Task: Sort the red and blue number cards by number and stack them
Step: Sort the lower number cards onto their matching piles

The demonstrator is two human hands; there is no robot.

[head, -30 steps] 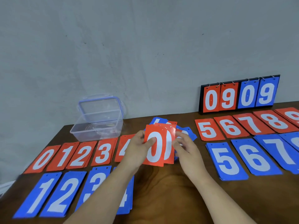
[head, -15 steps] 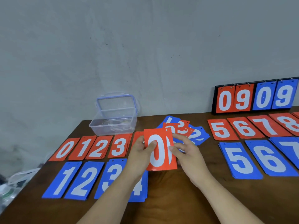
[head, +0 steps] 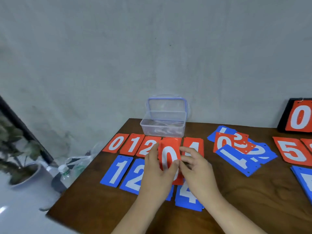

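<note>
My left hand [head: 156,173] and my right hand [head: 196,168] together hold red 0 cards [head: 169,155] upright above the table, thumbs pinching the lower edge. Behind them lies a row of red stacks: red 0 [head: 115,143], red 1 [head: 132,144], red 2 [head: 146,146] and red 4 [head: 194,146]; the red 3 stack is hidden by the held cards. In front lie blue 1 [head: 116,171], blue 2 [head: 133,178] and blue 4 [head: 187,195]. A loose heap of mixed red and blue cards [head: 236,149] lies to the right.
A clear plastic box [head: 164,122] with its lid up stands at the table's back. A red 5 stack [head: 290,151] and a flip scoreboard [head: 298,119] are at the right edge. Left of the table are a water bottle [head: 65,173] and a potted plant [head: 18,149].
My view has swung left, so the cards sit further right in frame. Both hands have carried the red 0 cards left, from near the heap to over the red 3 stack.
</note>
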